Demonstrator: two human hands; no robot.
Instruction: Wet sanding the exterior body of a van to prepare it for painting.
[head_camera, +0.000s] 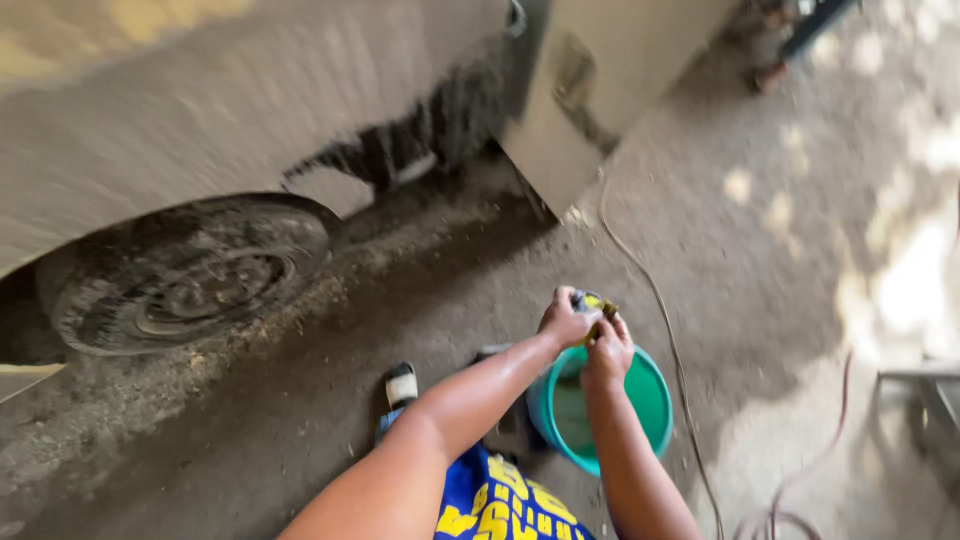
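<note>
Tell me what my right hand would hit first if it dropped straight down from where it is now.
Most likely the teal bucket: your right hand sits just above its rim, gripping a yellow-green cloth together with your left hand. Depth is hard to judge.

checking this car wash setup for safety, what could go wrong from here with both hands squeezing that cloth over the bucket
1. Both hands, left hand and right hand, grip the yellow cloth above the rim of the green bucket, not its middle, so drips may land on the dirt floor.
2. A thin cable runs right beside the bucket; spilled water or a snagged foot seems possible.
3. The red hose loops nearby, another likely trip point.
</note>
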